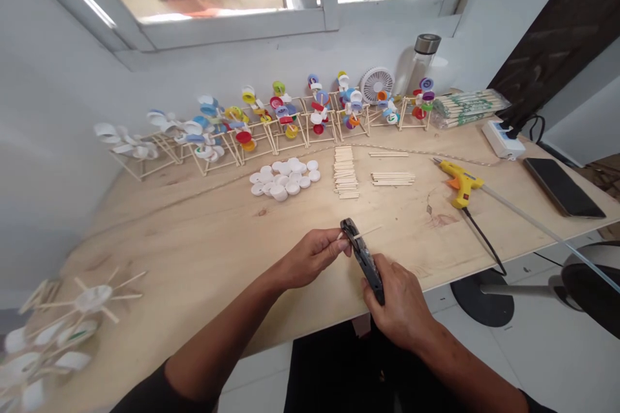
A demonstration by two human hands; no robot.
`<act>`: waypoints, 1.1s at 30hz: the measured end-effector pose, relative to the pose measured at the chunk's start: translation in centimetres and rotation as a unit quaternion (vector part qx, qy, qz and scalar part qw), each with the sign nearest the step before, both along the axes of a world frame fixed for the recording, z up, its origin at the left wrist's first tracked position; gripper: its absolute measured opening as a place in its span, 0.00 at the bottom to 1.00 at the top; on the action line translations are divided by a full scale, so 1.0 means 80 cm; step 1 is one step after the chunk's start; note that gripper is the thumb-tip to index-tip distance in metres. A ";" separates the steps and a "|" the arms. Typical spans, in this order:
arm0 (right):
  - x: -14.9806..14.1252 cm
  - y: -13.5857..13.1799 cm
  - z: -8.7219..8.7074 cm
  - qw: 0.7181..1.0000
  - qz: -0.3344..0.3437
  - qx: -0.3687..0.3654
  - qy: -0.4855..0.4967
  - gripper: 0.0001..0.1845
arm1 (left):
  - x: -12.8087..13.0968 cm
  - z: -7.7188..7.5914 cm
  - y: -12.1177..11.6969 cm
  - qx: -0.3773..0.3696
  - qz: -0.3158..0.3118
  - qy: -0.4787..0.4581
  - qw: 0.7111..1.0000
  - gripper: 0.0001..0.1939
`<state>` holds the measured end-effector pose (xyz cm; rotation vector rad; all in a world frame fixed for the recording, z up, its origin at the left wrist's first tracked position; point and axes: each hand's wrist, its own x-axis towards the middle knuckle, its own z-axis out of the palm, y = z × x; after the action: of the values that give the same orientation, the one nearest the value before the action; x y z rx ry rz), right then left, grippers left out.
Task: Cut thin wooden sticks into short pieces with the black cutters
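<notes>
Pale wooden stick [367, 231] lying across the jaws of black cutting pliers [364, 264] — I've got the left hand [310, 258] with its fingers [343, 245] pinched together on the stick, the right hand [400, 310] clamped round the handles — so this calls for one firm squeeze.

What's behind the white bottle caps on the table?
A twisted cord, then a row of popsicle-stick frames with colored caps, standing on the plywood tabletop. The wood beneath the white bottle caps is covered.
</notes>
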<state>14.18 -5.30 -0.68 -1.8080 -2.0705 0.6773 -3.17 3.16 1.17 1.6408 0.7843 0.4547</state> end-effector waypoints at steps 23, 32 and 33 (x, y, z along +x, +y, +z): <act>0.020 0.016 0.005 0.964 -0.048 -0.097 0.244 0.07 | 0.008 -0.019 -0.002 0.254 0.155 0.136 0.945 0.14; 0.067 -0.009 0.008 0.901 -0.160 -0.061 0.400 0.14 | 0.097 -0.022 0.023 0.286 0.070 0.346 0.891 0.12; 0.071 -0.011 0.008 0.897 -0.167 -0.056 0.406 0.14 | 0.112 -0.024 0.027 0.287 0.070 0.357 0.886 0.11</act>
<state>19.83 -6.19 -0.06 -1.4909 -1.1596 1.2022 5.79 5.34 -0.72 2.3661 1.4149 0.1676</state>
